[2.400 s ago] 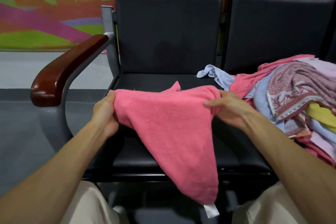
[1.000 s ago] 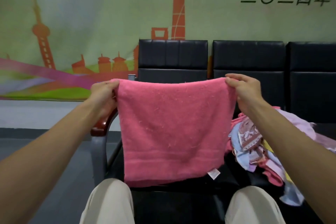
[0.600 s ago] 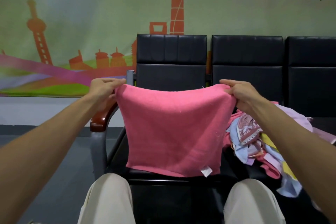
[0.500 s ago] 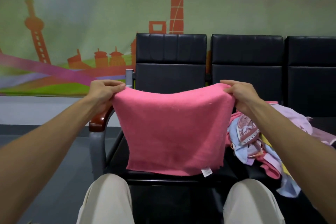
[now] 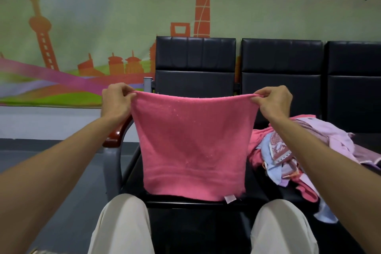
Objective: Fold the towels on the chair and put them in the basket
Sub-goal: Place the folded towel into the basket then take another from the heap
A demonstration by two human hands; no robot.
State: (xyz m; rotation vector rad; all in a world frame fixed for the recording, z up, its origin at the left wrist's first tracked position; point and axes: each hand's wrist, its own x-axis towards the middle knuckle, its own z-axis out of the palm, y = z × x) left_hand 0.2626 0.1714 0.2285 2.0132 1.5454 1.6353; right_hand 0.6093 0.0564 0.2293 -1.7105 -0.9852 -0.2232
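Hanging pink towel (image 5: 193, 146), corners between fingers (image 5: 126, 91)

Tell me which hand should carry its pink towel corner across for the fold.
Right, marginally. Both hands pinch top corners of the pink towel, but the right hand is nearest the heap; swinging it toward the left hand avoids that.

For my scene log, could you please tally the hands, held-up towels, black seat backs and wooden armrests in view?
Hands: 2 (left hand, right hand)
Held-up pink towel: 1
Black seat backs: 3
Wooden armrest: 1
Total: 7
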